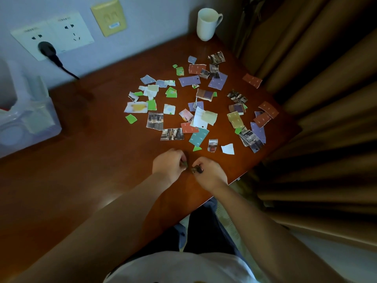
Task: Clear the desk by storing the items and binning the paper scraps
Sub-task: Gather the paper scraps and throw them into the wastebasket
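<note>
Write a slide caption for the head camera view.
Over the desk, the left hand and right hand each pinch a small dark piece; torn paper scraps and a white mug sit beyond.

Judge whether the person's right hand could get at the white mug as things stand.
Probably yes: only flat paper scraps lie between the right hand and the mug, nothing upright, though it pinches a small dark piece.

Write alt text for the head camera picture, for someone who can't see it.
The left hand and right hand are close together over a brown desk, pinching small dark pieces. Beyond them lie many torn coloured paper scraps, and a white mug stands by the wall.
</note>
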